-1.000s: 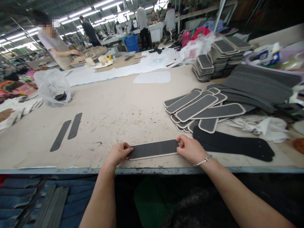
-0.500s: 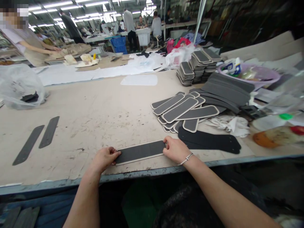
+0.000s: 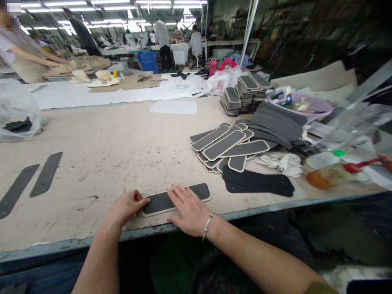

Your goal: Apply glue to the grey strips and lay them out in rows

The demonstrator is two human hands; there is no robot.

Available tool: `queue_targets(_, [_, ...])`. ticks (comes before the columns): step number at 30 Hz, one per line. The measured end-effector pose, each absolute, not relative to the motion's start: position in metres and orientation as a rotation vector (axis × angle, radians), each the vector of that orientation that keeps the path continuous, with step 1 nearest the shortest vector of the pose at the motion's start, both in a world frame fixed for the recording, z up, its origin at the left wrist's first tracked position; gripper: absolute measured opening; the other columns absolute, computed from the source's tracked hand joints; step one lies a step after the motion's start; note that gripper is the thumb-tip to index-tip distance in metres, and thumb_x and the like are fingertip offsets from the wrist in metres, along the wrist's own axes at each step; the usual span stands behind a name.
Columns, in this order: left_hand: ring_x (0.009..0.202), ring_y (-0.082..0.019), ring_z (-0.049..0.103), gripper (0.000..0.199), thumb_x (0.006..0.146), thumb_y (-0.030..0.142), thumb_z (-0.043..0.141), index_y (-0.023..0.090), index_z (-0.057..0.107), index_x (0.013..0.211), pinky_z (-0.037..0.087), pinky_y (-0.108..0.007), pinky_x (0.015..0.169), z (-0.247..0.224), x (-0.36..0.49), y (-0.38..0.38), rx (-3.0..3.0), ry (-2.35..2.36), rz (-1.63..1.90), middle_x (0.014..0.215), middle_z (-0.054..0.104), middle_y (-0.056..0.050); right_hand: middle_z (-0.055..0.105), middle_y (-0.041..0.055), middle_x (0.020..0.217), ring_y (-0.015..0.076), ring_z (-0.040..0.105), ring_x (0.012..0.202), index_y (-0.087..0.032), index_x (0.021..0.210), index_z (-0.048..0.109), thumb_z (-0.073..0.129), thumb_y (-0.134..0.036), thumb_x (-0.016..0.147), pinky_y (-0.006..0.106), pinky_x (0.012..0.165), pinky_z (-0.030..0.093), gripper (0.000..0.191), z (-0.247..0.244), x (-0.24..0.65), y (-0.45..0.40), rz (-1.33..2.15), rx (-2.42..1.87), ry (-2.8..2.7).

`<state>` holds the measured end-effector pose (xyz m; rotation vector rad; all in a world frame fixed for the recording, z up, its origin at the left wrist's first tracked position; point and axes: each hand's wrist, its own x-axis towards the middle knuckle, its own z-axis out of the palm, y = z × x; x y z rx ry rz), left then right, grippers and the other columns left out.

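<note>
A long dark grey panel with a pale border [image 3: 200, 192] lies flat near the table's front edge. My left hand [image 3: 130, 206] pinches its left end between thumb and fingers. Across the panel's middle rests my right hand [image 3: 188, 208], its fingers spread flat on the surface. To the right are two overlapping black pieces [image 3: 257, 181]. Behind them sits a loose pile of similar bordered panels [image 3: 226, 146]. Two plain grey strips [image 3: 46, 174] lie apart on the left of the table.
Stacked bordered panels [image 3: 232, 101], a purple basin [image 3: 318, 110], larger grey sheets [image 3: 275, 122] and a jar with orange contents [image 3: 321, 177] occupy the right side. A clear plastic bag [image 3: 23, 116] sits at left. A person works at the far left.
My right hand has let go of the panel's right end and moved left, opening flat over its middle. My left hand keeps its hold. The view has shifted slightly.
</note>
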<state>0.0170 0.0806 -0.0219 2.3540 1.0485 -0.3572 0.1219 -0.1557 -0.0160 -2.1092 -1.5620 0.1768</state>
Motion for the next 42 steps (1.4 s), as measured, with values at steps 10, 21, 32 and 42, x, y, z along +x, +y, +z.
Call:
queue_targets(10, [0.050,-0.018,0.059,0.038,0.070,0.058,0.053,0.021,0.049,0.074,0.037,-0.026,0.050,-0.022,0.015,0.084,2.313,1.054,-0.412,0.049,0.059,0.001,0.013,0.0120,0.149,0.0239,0.009,0.137,-0.006,0.143,0.022,0.033,-0.065,0.086,0.042,0.111,0.011,0.083,-0.041,0.159,-0.195,0.269,-2.490,-1.504])
queue_targets(21, [0.133,-0.026,0.028,0.062,0.087,0.051,0.035,0.013,0.033,0.137,0.029,-0.038,0.105,-0.008,0.057,-0.041,2.943,0.325,0.149,0.144,0.033,-0.014,0.019,0.0145,0.147,0.0273,0.013,0.136,-0.003,0.140,0.028,0.036,-0.060,0.085,0.049,0.108,0.017,0.080,-0.066,0.159,-0.197,0.014,-2.532,-1.555])
queue_targets(32, [0.139,-0.025,0.005,0.070,0.089,0.049,0.030,0.013,0.008,0.145,0.016,-0.042,0.110,-0.033,-0.007,0.033,3.054,0.281,-0.240,0.152,0.007,-0.012,0.015,0.0140,0.148,0.0272,0.009,0.137,-0.004,0.141,0.026,0.040,-0.058,0.083,0.049,0.109,0.012,0.081,-0.061,0.160,-0.193,0.095,-2.529,-1.524])
queue_targets(42, [0.135,-0.027,0.025,0.059,0.087,0.045,0.032,0.015,0.035,0.138,0.028,-0.048,0.106,-0.065,-0.005,0.061,2.976,0.294,-0.012,0.145,0.032,-0.013,0.040,0.0122,0.138,0.0229,0.031,0.129,-0.015,0.129,0.045,0.051,-0.055,0.083,0.036,0.106,0.022,0.062,-0.007,0.186,-0.226,0.202,-2.538,-1.293])
